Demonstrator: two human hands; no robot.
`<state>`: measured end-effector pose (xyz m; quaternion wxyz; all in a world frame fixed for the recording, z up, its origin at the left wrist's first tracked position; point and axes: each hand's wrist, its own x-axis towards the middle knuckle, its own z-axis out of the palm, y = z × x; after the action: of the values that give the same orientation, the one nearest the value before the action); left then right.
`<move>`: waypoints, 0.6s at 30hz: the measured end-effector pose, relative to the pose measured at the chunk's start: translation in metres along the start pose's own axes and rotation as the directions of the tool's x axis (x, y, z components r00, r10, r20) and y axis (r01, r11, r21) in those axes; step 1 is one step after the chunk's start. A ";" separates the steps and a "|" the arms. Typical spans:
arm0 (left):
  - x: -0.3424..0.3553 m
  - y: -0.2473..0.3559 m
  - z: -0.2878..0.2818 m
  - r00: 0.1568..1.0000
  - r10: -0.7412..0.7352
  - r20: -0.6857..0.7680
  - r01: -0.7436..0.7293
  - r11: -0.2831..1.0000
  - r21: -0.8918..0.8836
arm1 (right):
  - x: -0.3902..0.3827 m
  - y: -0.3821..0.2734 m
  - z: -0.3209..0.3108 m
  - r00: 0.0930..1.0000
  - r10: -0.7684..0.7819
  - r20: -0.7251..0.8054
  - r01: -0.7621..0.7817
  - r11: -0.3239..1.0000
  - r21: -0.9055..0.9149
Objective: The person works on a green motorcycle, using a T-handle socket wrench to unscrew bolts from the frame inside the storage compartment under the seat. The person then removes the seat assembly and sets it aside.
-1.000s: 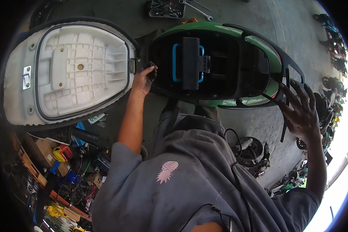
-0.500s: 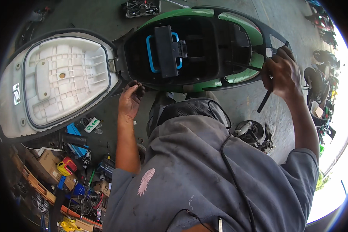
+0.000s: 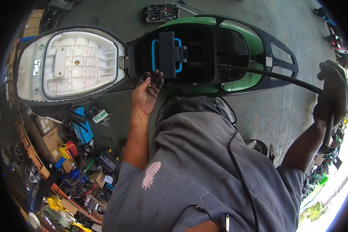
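My right hand [image 3: 329, 94] at the far right grips a long black hose [image 3: 282, 77], which runs from inside the scooter's under-seat compartment [image 3: 200, 54] over the green rear panels [image 3: 243, 83] and bends down past my hand. My left hand [image 3: 147, 92] is palm up, fingers loosely curled but apart, just below the compartment's near left edge. In the compartment a flat black piece [image 3: 166, 54] lies across a blue handle-like frame [image 3: 154, 54]. The raised seat [image 3: 31, 69] rests flipped to the left, showing its white underside [image 3: 87, 62].
A metal tool tray [image 3: 162, 11] and wrenches [image 3: 181, 7] lie beyond the scooter. Cardboard boxes [image 3: 48, 141], a blue case [image 3: 83, 129], cables and tools crowd the lower left. Scooter parts [image 3: 259, 149] sit on the floor beside me; more scooters line the far right.
My right hand has moved outward to the right, drawing a longer stretch of hose across the rear panels. My left hand has shifted slightly and turned palm up, its fingers less curled.
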<state>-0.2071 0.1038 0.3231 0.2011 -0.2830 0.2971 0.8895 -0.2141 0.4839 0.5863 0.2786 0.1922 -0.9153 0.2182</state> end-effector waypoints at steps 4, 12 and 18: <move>-0.022 -0.016 0.093 0.975 0.142 0.169 -0.113 0.978 -0.173 | -0.029 0.000 0.065 0.975 -0.090 -0.201 0.123 0.979 0.160; -0.069 -0.035 0.185 0.931 0.263 0.252 -0.224 0.959 -0.174 | -0.064 -0.046 0.157 0.986 -0.163 -0.036 0.159 0.849 0.504; -0.090 -0.068 0.182 0.935 0.333 0.121 -0.308 0.933 -0.184 | -0.071 -0.043 0.165 0.975 -0.222 0.002 0.168 0.746 0.645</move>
<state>-0.1726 0.2540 0.4712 0.0512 -0.1784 0.2503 0.9502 -0.2094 0.3811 0.4330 0.1815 0.3786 -0.7707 0.4793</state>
